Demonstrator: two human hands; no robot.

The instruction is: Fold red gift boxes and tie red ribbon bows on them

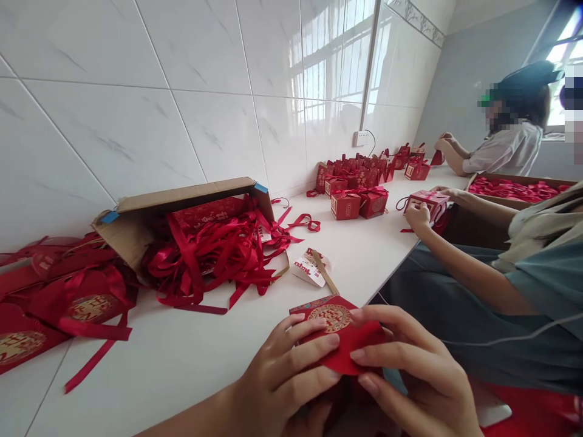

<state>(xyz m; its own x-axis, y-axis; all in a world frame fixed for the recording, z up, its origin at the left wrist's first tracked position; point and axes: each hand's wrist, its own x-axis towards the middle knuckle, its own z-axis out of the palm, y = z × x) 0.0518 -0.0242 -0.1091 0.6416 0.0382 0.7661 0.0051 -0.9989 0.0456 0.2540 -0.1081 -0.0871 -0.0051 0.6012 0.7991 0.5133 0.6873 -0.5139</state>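
Near the table's front edge, a red gift box (337, 340) with a round gold emblem is between my two hands. My left hand (296, 370) curves around its left side, with fingers laid across the top. My right hand (410, 364) grips the right side, fingertips pressing on a red flap. The underside of the box and parts of both thumbs are hidden. Just beyond it lies a white printed card (310, 270) with a tan strip (322, 270) across it.
A cardboard carton (182, 203) on its side spills red ribbons (214, 255). Red boxes (68, 303) lie at left; finished-looking boxes (346, 205) stand along the wall. A co-worker's hands (421, 212) hold a red box at right. Another person (505, 142) sits farther back.
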